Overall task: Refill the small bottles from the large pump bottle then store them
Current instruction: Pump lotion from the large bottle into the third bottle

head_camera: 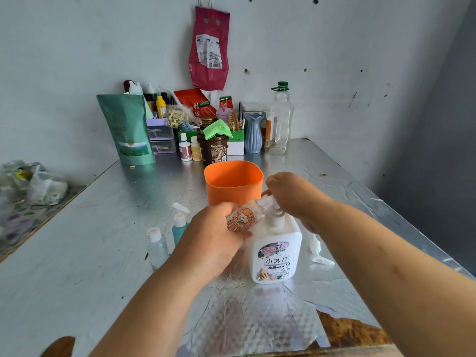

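A large white pump bottle (277, 251) with a flowered label stands on the foil-covered table (103, 240). My left hand (213, 235) grips a small clear bottle (244, 216) with an orange cartoon print, tilted with its mouth at the pump's nozzle. My right hand (293, 194) sits curled on top of the pump head, which it hides. A small clear flip-cap bottle (156, 247) and a small teal pump bottle (179, 222) stand upright to the left. A loose white pump cap (318, 251) lies on the table right of the big bottle.
An orange cup-shaped container (233, 181) stands just behind my hands. Jars, a green pouch (127, 130), a blue vase (253, 132), a clear oil bottle (279, 119) and boxes crowd the back along the wall. Plastic bags (31, 181) lie at the far left.
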Demonstrator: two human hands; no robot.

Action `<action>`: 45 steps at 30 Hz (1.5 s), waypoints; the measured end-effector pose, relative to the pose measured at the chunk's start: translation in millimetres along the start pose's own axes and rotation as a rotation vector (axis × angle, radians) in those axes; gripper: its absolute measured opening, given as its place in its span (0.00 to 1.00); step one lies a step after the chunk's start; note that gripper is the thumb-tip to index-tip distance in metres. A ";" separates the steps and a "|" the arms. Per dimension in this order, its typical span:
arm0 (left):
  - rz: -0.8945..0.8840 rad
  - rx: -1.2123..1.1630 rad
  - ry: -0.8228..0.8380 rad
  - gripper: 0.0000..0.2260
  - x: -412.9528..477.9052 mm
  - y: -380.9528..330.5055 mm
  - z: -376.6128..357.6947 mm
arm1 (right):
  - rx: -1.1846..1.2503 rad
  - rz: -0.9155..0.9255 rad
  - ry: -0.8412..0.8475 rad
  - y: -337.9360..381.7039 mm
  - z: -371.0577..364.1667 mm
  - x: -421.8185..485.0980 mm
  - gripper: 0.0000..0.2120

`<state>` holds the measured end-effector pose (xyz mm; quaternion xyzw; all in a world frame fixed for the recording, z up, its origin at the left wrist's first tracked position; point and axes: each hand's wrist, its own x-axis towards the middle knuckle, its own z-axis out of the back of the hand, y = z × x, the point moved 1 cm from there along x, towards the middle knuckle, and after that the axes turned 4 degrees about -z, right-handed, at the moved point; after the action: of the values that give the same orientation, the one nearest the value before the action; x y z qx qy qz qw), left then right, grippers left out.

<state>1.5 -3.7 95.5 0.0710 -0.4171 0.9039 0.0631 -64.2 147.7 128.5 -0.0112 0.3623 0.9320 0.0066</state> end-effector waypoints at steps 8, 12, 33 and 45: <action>-0.003 -0.001 -0.002 0.15 0.5 -1.7 0.5 | -0.006 -0.018 0.001 0.8 0.0 3.0 0.17; -0.007 -0.025 0.000 0.14 0.1 0.6 -0.4 | -0.019 -0.024 0.002 0.6 -1.0 5.5 0.17; -0.009 -0.024 -0.004 0.13 -0.6 -0.6 0.5 | 0.027 -0.014 -0.010 4.1 1.4 -2.6 0.18; -0.019 -0.046 -0.006 0.13 2.2 6.0 -2.7 | 0.006 -0.022 -0.015 -0.9 -2.5 3.0 0.16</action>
<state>-2.0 -5.4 89.7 0.0760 -0.4372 0.8933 0.0720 -67.1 146.7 126.0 -0.0083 0.3651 0.9307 0.0198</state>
